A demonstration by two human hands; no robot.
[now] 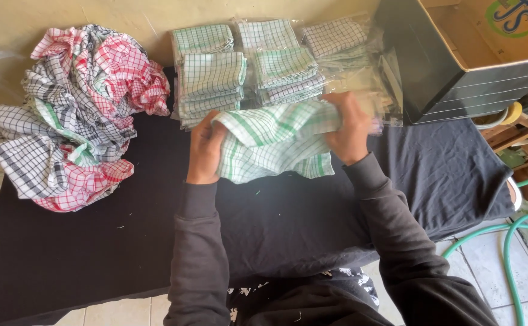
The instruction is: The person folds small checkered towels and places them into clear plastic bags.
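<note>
Dark sleeves at 6 o'clock, reaching up over a black-covered table (95, 253). Left hand (205, 151) at about 10 o'clock of centre, fingers curled shut on the left edge of a green-striped white cloth (276, 142). Right hand (349, 128) at about 1 o'clock, likewise closed around the cloth's right end, bunching it. Cloth stretched between both hands, upper part gathered, lower part hanging down onto the table just below the knuckles. Beyond the hands, at 12 o'clock, stacks of folded checked cloths (240, 66) in clear plastic wrap, green and dark grids on white, set against the wall and just behind the held cloth. Off at 9 to 10 o'clock, well apart from the left hand, a loose heap of crumpled checked cloths (77, 115) in red, black and green, spilling over the table's left edge. Farther at 2 o'clock, an open cardboard box (475, 54) with dark outer sides, just beside the wrapped stacks. Down at 4 o'clock, a green hose (508, 241) looping across a tiled floor.
</note>
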